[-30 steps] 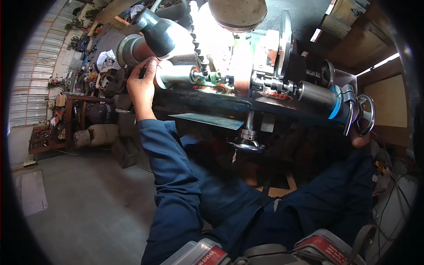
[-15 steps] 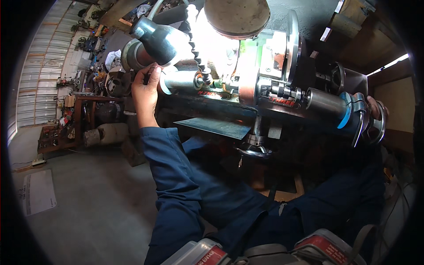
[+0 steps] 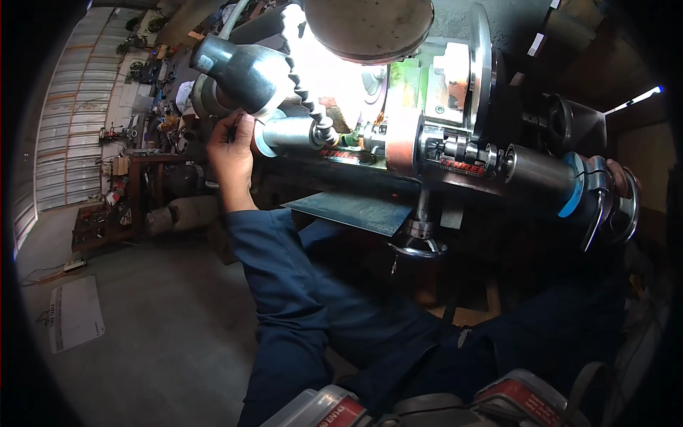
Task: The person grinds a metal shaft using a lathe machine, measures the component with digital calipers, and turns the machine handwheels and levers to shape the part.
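My left hand (image 3: pixel 233 153) is closed, thumb and fingers pinched together at the lower rim of a dark lamp shade (image 3: pixel 249 75). Whatever lies between its fingertips is hidden. Just right of it runs a grey cylinder with a blue band (image 3: pixel 292 134), part of a lathe-like machine. At the far right, my right hand (image 3: pixel 622 179) is wrapped round a chrome handwheel (image 3: pixel 629 220), its fingers partly hidden. Beside that wheel are a steel sleeve (image 3: pixel 541 169) and a clamp lever (image 3: pixel 594 224). A shaft with lobes (image 3: pixel 462 148) lies along the machine's middle.
A twisted segmented hose (image 3: pixel 299 78) hangs in front of the bright middle. A round disc (image 3: pixel 370 25) juts in overhead, near a large wheel (image 3: pixel 481 71). Below sit a metal sheet (image 3: pixel 356 211) and a small handwheel (image 3: pixel 418 248). A cluttered bench (image 3: pixel 107 228) stands left.
The view has shifted slightly, so the machine's right side appears farther right and the lamp farther left. My left hand stays at the lamp rim and my right stays on the handwheel.
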A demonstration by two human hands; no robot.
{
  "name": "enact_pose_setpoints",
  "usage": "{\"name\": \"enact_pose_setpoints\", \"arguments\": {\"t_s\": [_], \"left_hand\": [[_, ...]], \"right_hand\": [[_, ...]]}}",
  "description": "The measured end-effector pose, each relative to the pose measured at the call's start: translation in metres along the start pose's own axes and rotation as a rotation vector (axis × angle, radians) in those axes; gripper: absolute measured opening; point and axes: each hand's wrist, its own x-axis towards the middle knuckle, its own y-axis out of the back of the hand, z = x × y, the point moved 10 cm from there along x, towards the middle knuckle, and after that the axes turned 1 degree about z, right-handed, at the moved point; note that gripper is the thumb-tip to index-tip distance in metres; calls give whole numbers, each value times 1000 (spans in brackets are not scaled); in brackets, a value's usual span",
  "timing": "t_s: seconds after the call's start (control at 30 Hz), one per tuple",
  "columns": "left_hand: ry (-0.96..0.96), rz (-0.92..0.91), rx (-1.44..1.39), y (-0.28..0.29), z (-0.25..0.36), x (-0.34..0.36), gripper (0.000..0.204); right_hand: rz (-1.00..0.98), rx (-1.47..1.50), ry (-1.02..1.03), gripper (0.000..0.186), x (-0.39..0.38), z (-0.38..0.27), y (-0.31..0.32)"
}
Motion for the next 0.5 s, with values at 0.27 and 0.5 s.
{"name": "enact_pose_setpoints", "arguments": {"t_s": [0.27,0.5], "left_hand": [[-1,-24,-45,-4,-18,4,33],[-10,-17,-80,5,-12,7,33]], "right_hand": [[-222,161,-508,39,-50,20,23],[-260,285,-688,48,-83,30,31]]}}
